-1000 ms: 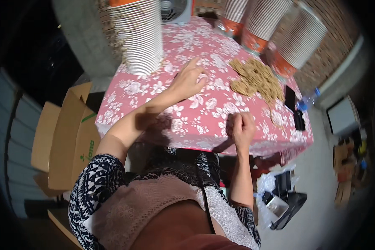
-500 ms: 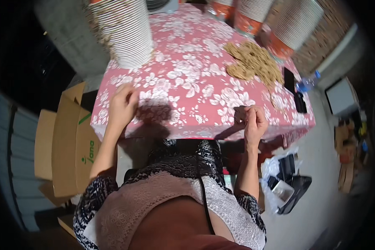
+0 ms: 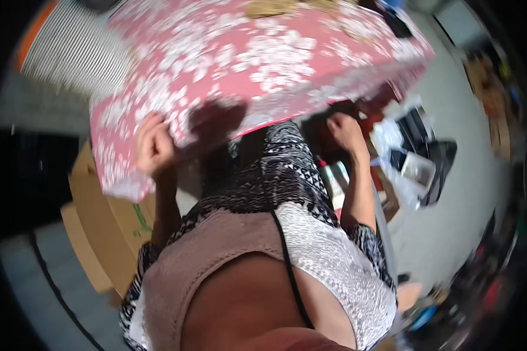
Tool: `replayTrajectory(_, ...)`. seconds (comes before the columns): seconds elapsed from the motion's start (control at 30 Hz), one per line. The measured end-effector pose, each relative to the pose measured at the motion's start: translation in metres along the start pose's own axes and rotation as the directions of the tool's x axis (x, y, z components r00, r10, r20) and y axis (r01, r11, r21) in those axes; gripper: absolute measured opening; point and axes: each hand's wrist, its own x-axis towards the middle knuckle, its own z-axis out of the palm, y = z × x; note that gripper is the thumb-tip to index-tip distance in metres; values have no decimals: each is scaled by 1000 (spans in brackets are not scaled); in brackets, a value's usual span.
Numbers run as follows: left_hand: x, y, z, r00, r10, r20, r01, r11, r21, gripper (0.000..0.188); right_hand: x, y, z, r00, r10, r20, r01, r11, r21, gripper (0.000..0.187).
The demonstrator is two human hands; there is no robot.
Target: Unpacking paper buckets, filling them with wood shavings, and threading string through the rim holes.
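My left hand (image 3: 153, 145) is closed at the left front edge of the table, its fingers curled against the flowered tablecloth (image 3: 208, 76). Whether cloth or something else is inside it, I cannot make out. Lower than the table's front edge, toward the right, my right hand (image 3: 346, 132) is held in a loose fist beside my lap; its fingertips are turned away and hidden. A tall stack of white ribbed paper bowls (image 3: 79, 50) with an orange end stands at the far left. At the top edge, tan flat pieces (image 3: 270, 7) lie partly cut off from view.
A cardboard box (image 3: 102, 219) with raised flaps stands on the floor at the left. Right of my legs are a clear plastic bag (image 3: 386, 137) and a pale tray (image 3: 418, 171). A dark object (image 3: 397, 23) lies at the table's far right corner. Blurred clutter (image 3: 451, 310) covers the lower right.
The view has tilted down and turned, so the table sits higher and slanted. My right hand has dropped from above the tabletop to below its edge; my left hand stays near the left edge.
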Motion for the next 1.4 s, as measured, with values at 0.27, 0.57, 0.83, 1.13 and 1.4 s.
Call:
replayTrajectory(0.27, -51, 30, -21, 994, -12, 111, 48, 946, -321, 11, 16, -29, 39, 935, -147, 321, 176, 982, -62, 22)
replayTrajectory(0.57, -118, 15, -26, 807, -482, 341, 489, 869, 70, 33, 18, -91, 30, 853, -348, 390, 416, 903, -105, 26)
replayTrajectory(0.83, -172, -6, -9, 337, -507, 793, 438, 830, 345, 29, 13, -137, -10, 759, -475, 446, 498, 864, 74, 25)
replayTrajectory(1.13, -172, -29, -25, 378, -515, 769, 434, 833, 344, 27, -8, -187, -29, 899, -414, 140, 365, 887, 283, 26)
replayTrajectory(1.4, -162, -23, -42, 261, -542, 799, 412, 811, 416, 33, 16, -191, -22, 864, -429, -265, 503, 773, 387, 18)
